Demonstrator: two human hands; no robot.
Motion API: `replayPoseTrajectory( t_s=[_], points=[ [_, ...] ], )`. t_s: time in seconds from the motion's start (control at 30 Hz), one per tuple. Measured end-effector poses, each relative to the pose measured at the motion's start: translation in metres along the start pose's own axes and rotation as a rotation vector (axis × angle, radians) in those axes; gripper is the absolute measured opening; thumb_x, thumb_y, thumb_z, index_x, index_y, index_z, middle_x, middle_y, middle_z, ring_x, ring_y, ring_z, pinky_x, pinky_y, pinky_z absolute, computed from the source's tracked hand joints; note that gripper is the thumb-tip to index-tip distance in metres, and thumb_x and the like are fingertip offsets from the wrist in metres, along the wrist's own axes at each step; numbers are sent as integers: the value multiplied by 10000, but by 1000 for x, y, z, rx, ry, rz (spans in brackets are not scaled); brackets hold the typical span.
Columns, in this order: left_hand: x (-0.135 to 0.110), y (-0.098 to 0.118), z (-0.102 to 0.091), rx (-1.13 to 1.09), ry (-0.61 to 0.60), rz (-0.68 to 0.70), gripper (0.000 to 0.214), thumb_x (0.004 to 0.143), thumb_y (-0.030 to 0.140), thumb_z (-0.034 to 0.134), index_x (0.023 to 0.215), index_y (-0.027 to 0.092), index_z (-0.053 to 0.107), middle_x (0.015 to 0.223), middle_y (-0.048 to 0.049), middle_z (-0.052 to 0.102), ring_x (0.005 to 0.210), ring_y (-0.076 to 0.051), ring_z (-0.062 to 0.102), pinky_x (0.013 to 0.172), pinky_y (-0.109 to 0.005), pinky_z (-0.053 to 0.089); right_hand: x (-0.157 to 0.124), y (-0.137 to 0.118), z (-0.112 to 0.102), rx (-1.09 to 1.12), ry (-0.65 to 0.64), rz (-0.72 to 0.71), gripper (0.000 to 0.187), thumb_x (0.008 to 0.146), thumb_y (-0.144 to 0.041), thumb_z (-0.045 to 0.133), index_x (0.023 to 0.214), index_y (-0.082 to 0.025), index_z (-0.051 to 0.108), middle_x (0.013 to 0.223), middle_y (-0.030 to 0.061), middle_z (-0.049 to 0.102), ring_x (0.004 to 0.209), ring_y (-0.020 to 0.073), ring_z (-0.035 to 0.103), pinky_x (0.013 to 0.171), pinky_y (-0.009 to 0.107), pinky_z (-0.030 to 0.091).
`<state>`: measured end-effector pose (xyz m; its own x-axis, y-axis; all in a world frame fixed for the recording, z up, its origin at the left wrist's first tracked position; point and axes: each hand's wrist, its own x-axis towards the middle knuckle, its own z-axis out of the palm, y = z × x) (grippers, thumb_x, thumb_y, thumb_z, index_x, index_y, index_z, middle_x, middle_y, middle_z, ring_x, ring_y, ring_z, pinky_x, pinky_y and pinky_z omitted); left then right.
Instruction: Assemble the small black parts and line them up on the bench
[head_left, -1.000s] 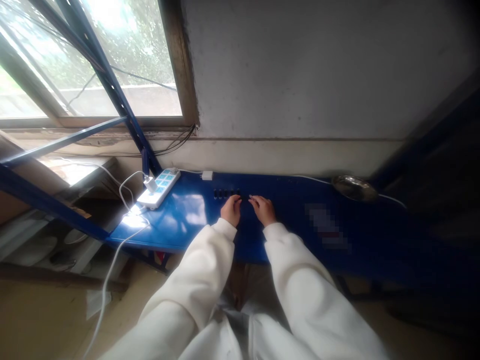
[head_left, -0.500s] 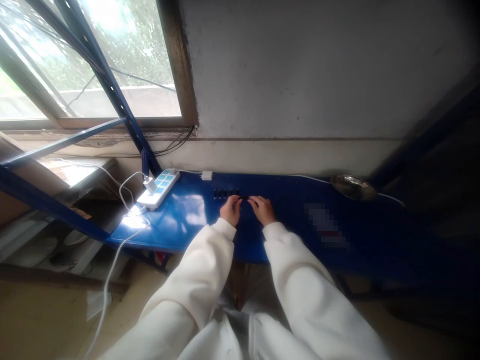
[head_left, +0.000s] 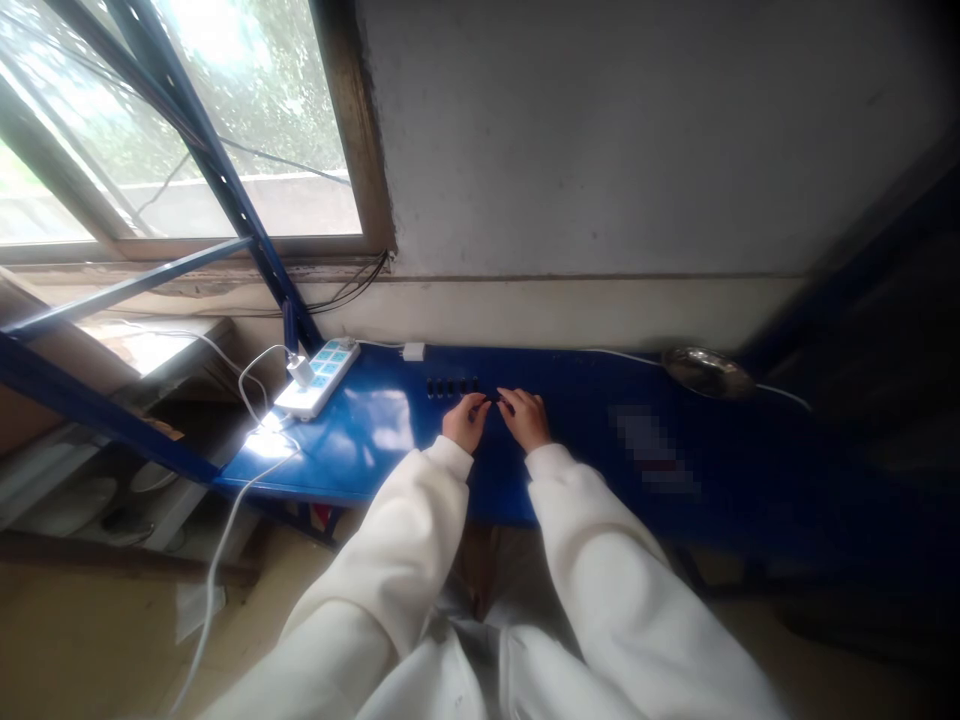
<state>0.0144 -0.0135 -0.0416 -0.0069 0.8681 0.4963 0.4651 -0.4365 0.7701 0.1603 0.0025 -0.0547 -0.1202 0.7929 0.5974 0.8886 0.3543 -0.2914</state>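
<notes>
My left hand [head_left: 465, 421] is closed in a pinch over the blue table, its fingertips on a small black piece [head_left: 492, 398] that is mostly hidden. Facing it from the right, my right hand [head_left: 527, 418] also pinches, with something small and dark at its fingertips. The two hands' fingertips are only slightly apart. Just beyond my left hand, several small black cylinders [head_left: 450, 387] stand in a row on the table [head_left: 577, 420]. What kind of thing they are is too small to tell.
A white power strip [head_left: 319, 378] with a plugged-in charger lies at the table's left, its cable hanging over the edge. A white adapter [head_left: 413, 351] sits at the back. A shiny metal bowl [head_left: 707, 373] is at the back right. Blue uprights [head_left: 247, 215] rise by the window.
The dark piece that spanned both hands' fingertips shows less now. My left hand has shifted slightly right and turned a little. The row of black cylinders has stayed in place.
</notes>
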Motion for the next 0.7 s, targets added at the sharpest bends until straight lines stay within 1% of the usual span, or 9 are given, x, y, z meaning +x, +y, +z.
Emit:
replayPoseTrajectory(
  t_s=[0.07,0.17,0.27,0.33,0.43,0.5,0.53,0.6,0.7],
  points=[
    [0,1,0,-1,-34,-1,203,792,326,553,919,189,633,874,-52,682,589,-104,616,608,-230,528,1,-2,1,38,-23,-23,284,840,-209,441,1073,-162,596,856,74,655,818,188,576,736,309,350],
    [1,1,-1,-10,-62,-7,200,775,331,574,893,186,642,853,-52,685,562,-103,608,590,-231,521,1,-3,0,93,-39,-7,278,812,-202,460,1061,-147,569,856,75,656,774,182,585,752,314,367],
    [1,0,0,-24,-66,-5,221,765,359,584,888,185,643,842,-55,684,537,-103,598,565,-234,513,1,-4,0,114,-48,16,203,807,-214,467,971,-155,571,814,70,655,714,180,585,751,320,372],
    [1,-1,0,-57,-65,-3,246,767,371,580,924,188,630,855,-56,683,536,-99,594,552,-229,506,1,-4,0,122,-52,23,156,824,-242,461,900,-164,573,752,62,648,686,180,581,751,322,371],
    [1,-1,0,-128,-11,-27,283,786,389,549,969,180,600,869,-63,675,521,-85,580,520,-211,491,6,-2,3,154,-13,98,182,839,-317,462,815,-174,573,723,58,631,675,176,568,718,312,376],
    [1,-1,-1,-169,59,-67,289,798,408,524,941,166,593,835,-61,668,488,-74,561,486,-199,472,11,-1,8,178,9,192,196,815,-348,497,749,-178,570,749,61,621,683,171,553,664,292,380],
    [2,-1,-2,-191,86,-89,292,801,418,515,918,162,590,809,-56,662,471,-69,551,468,-193,461,14,0,10,180,1,235,191,795,-348,522,717,-180,567,752,58,615,687,170,546,640,284,378],
    [3,0,-4,-238,125,-131,300,801,438,505,877,158,581,752,-40,648,448,-64,537,438,-182,440,21,-1,15,165,-56,288,159,755,-325,568,683,-183,567,742,43,603,703,170,537,618,273,369],
    [5,1,-6,-311,170,-203,318,790,464,508,836,153,564,686,-22,620,437,-63,525,415,-174,425,31,-4,22,139,-151,331,105,719,-285,604,694,-185,585,742,21,601,738,171,538,626,272,355]
  ],
)
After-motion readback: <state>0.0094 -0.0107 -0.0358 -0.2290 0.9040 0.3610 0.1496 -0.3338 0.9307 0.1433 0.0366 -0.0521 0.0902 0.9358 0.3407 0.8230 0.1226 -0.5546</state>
